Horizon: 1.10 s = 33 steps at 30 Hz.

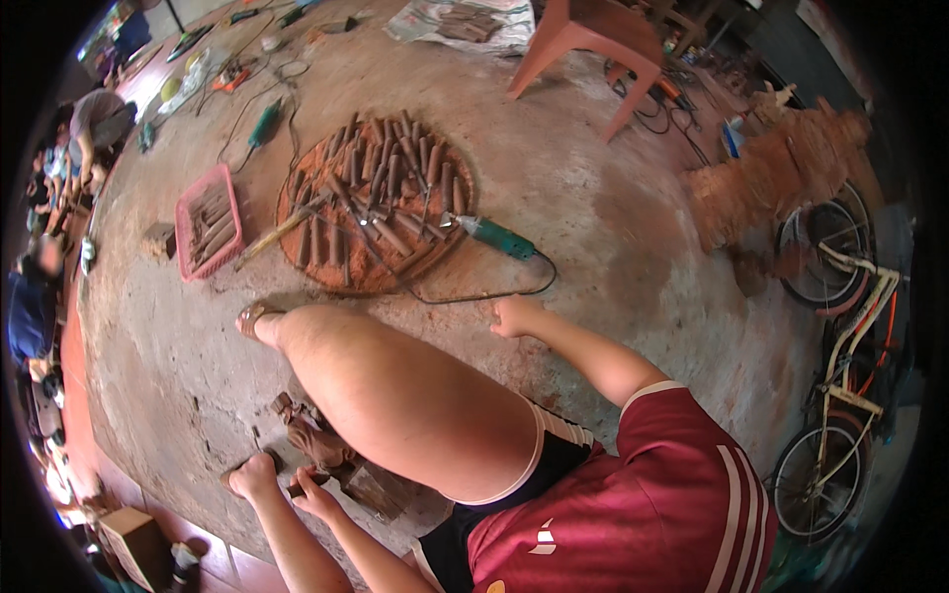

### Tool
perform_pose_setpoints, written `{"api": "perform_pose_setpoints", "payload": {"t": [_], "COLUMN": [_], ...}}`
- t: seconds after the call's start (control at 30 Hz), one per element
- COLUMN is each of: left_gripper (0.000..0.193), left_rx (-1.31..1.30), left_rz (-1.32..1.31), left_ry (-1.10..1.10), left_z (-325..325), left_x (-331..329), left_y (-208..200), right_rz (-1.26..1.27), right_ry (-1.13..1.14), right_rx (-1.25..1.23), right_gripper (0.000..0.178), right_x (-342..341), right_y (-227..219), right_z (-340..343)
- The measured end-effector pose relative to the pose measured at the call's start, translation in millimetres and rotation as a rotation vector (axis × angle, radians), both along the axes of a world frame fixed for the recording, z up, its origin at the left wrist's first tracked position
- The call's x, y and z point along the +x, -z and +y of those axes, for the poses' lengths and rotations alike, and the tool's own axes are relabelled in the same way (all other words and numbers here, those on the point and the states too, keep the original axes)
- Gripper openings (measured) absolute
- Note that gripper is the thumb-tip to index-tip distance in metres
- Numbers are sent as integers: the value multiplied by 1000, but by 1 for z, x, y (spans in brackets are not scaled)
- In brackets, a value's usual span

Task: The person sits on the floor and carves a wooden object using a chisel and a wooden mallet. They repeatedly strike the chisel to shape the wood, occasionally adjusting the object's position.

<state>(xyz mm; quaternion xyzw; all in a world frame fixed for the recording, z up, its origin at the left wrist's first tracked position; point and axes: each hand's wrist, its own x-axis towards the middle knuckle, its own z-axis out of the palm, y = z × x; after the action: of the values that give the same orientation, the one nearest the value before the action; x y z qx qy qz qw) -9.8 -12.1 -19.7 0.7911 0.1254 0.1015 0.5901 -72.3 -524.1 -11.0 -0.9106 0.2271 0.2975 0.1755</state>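
Observation:
My left hand is low beside my left foot, fingers closed on a small dark wooden piece. A brown carved wooden figure and a squarish wood block lie on the floor between my legs. My right hand is out past my raised knee, with its fingers curled; whether anything is in them is hidden. Nearest to it is the black cord of a green power tool. That tool lies at the edge of a round tray of reddish sawdust, covered with several dark carving-tool handles.
A hammer leans on the tray beside a pink basket of wooden pieces. Another green power tool lies farther back. A red plastic chair, a large log and a bicycle stand right. Another person crouches far left.

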Motion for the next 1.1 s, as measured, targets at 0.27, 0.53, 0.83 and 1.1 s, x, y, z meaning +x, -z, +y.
{"api": "perform_pose_setpoints", "payload": {"t": [0.27,0.53,0.83,1.1], "left_gripper": [29,31,23,19], "left_rx": [-27,118,-50,-74], "left_rz": [-12,541,-142,-171], "left_ry": [-24,-251,-399,-483], "left_z": [-19,-22,-67,-59], "left_x": [4,-9,-40,-53], "left_y": [-3,-62,-54,-60], "right_rz": [-163,-139,-385,-349], "right_ry": [217,24,-307,-390], "right_rx": [-68,679,891,1350], "right_gripper": [41,41,49,56], "right_x": [-32,28,197,281], "right_y": [4,10,-81,-138], "right_z": [-70,12,64,91]}}
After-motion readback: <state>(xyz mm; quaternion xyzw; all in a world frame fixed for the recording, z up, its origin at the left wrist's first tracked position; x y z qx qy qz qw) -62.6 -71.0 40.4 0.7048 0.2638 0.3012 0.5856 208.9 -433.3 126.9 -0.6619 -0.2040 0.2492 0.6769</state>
